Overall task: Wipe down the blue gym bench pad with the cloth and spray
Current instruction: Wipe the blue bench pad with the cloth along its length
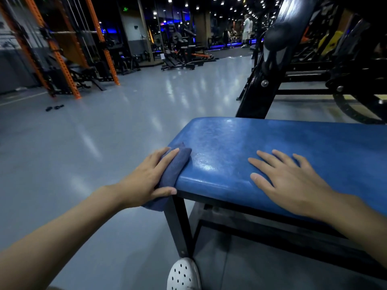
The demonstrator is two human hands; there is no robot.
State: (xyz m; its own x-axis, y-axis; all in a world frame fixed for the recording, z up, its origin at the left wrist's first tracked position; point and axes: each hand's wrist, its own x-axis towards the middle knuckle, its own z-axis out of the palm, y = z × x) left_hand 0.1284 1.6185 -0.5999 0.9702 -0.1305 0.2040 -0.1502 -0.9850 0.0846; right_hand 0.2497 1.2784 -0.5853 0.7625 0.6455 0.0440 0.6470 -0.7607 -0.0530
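The blue gym bench pad (261, 143) runs from the centre to the right edge, and its surface shines wet near the left end. A dark blue cloth (174, 164) is draped over that left end. My left hand (146, 178) holds the cloth against the pad's end, fingers lying over the top and thumb clamping the lower fold. My right hand (293, 185) lies flat on the pad's top, fingers spread, holding nothing. No spray bottle is in view.
The bench's black metal frame (180, 222) stands on a grey floor, with a white perforated shoe (183, 275) beside its leg. A black machine (293, 59) rises behind the bench. Orange racks (62, 59) stand at far left. People stand far back.
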